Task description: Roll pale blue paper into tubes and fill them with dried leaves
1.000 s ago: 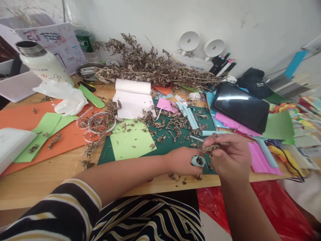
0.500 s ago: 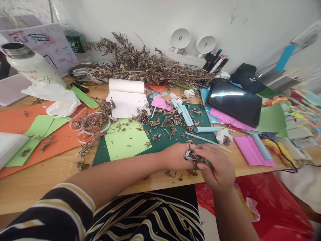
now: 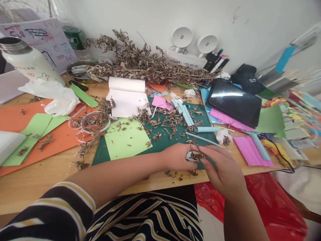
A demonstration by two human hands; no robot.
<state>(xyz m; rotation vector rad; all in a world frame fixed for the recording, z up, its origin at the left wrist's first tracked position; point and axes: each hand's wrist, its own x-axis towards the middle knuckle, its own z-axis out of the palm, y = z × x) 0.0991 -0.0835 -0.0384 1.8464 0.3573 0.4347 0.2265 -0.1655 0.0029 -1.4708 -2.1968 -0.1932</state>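
My left hand (image 3: 178,156) is closed around a light-blue paper roll (image 3: 188,155), whose end shows beside the thumb. Dried leaves (image 3: 197,155) stick out at that end. The fingertips of my right hand (image 3: 223,167) pinch these leaves from the right. Both hands are over the front edge of the green cutting mat (image 3: 160,150). Crumbled leaf bits lie scattered on the mat and on a lime-green paper sheet (image 3: 126,140). Farther back on the mat lie more light-blue rolls (image 3: 185,113), and another blue roll (image 3: 207,129) rests near its right side.
A heap of dried plant stems (image 3: 140,63) runs along the wall. A black tablet (image 3: 234,102) lies at the right, near pink paper (image 3: 250,150). On the left are a white bottle (image 3: 30,60), crumpled tissue (image 3: 60,100), orange paper (image 3: 62,134) and a tape ring (image 3: 106,129).
My right hand has shifted slightly right and down, its fingers straighter, and more of the leaves and roll end shows. My left hand stays nearly in place around the roll.
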